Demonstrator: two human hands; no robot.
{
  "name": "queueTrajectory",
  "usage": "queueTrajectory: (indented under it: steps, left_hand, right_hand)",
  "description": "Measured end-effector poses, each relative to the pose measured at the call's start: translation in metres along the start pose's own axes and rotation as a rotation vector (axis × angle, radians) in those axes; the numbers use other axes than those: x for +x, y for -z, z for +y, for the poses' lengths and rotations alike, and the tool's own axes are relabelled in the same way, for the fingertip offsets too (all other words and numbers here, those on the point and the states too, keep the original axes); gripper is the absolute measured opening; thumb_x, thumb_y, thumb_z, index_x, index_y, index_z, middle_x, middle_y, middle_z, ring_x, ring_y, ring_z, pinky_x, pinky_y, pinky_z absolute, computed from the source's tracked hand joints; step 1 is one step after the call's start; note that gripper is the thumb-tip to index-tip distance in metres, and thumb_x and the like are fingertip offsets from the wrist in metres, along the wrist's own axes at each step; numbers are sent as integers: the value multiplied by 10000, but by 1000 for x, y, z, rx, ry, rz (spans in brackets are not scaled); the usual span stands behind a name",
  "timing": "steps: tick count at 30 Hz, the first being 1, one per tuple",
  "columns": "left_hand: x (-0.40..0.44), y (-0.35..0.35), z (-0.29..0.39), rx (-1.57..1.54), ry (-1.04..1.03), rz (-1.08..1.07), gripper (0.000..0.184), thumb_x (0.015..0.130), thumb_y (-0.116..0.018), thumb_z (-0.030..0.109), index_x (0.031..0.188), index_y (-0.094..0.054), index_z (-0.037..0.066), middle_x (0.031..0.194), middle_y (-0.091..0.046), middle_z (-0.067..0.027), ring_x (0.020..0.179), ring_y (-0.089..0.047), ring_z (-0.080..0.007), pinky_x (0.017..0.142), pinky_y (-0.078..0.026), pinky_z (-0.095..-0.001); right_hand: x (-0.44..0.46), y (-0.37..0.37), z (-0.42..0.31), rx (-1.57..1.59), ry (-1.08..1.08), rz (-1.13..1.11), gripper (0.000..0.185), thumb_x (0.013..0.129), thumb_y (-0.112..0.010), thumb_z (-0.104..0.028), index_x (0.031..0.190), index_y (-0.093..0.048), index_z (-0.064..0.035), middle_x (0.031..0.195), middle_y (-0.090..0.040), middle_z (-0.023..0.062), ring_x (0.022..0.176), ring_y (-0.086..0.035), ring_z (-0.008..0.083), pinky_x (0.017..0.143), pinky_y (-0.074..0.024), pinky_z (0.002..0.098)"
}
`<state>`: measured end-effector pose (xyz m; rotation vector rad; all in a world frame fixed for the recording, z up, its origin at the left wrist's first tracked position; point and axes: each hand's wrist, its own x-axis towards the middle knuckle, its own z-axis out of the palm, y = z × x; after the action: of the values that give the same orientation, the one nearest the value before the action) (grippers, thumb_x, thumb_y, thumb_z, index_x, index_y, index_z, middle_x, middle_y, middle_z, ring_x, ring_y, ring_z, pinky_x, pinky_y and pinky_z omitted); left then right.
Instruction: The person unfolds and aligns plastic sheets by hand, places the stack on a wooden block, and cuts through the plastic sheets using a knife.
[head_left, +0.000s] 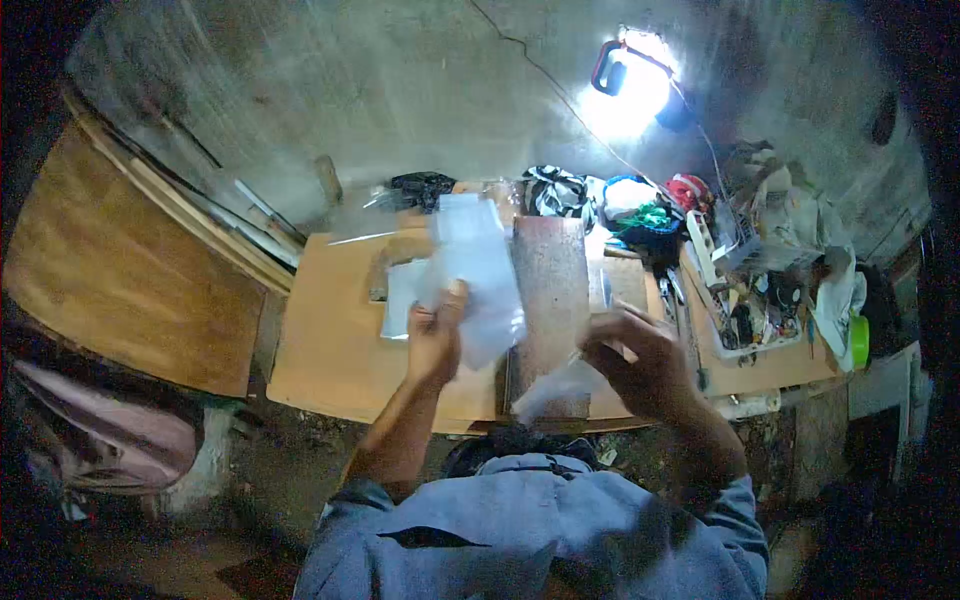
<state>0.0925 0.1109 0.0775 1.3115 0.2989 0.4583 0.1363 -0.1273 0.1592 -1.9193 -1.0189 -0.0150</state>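
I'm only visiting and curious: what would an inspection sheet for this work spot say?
Surface: tan worktable, a dark board lying on it.
Job's things: pale sheets; a translucent piece, blurred.
Clutter: tray of small items at right; black-and-white bundle at the back.
Hands: left hand grips the pale sheets; right hand is at the translucent piece, grip unclear.
Cables: thin cord against the wall.
Surroundings: glaring lamp; brown panel at left.
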Motion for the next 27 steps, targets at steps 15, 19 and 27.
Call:
queueTrajectory:
  steps: [15,19,27]
  left_hand:
    - [-23,-7,-42,-416,401,-460,398,964,-370,319,1177,-510,13,1126,-597,-184,1031,-577,-327,944,-413,-458]
    - [-32,-17,-16,-589,345,-458,387,934,-445,344,1076,-555,1,987,-631,-116,912,-612,-231,848,-479,-376]
    - [-36,-24,-1,-184,286,-297,201,902,-561,209,951,-623,25,864,-638,-33,785,-588,-102,728,-481,-284]
  right_hand:
    - [39,-56,30,-100,-114,259,144,875,-554,-120,975,-502,-30,881,-567,130,680,-567,200,641,-468,314]
    - [38,-62,42,-38,-187,405,253,894,-530,-186,1101,-422,-88,751,-543,168,676,-595,294,609,-466,402]
    - [33,-82,25,53,-217,400,560,834,-614,-84,1278,-272,-101,1076,-494,173,872,-546,237,737,-487,354]
